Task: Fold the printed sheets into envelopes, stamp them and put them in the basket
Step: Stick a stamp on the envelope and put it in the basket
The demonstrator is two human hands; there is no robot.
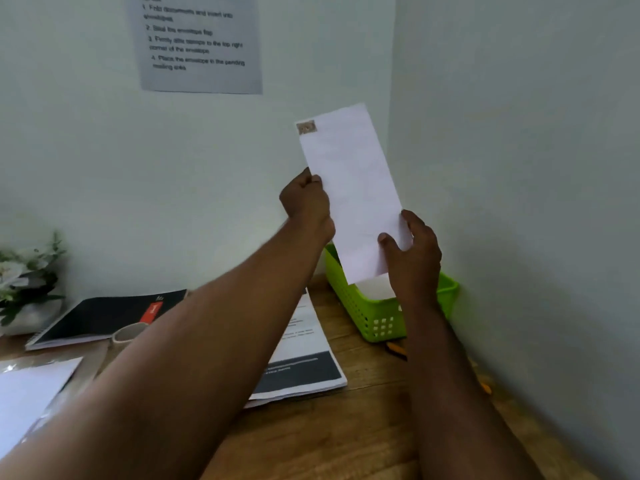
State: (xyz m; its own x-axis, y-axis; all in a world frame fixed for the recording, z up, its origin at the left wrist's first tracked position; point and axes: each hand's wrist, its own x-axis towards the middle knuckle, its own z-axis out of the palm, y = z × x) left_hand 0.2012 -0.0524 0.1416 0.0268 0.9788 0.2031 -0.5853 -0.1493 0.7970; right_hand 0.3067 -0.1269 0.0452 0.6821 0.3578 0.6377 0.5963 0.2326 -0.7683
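I hold a white envelope (349, 188) upright in the air, above the green basket (367, 317) in the table's far right corner. A small stamp (306, 127) sits at the envelope's upper left corner. My left hand (306, 202) pinches its left edge. My right hand (414, 258) grips its lower right part, thumb on the front. Another white envelope (375, 287) lies inside the basket. A stack of printed sheets (301, 358) lies on the wooden table, partly hidden by my left arm.
A black notebook (100, 317) and a tape roll (126, 334) lie at the left, with a flower pot (27, 282) behind. White paper in plastic (27, 393) lies at the near left. An instruction sheet (197, 43) hangs on the wall. An orange pencil (396, 349) lies by the basket.
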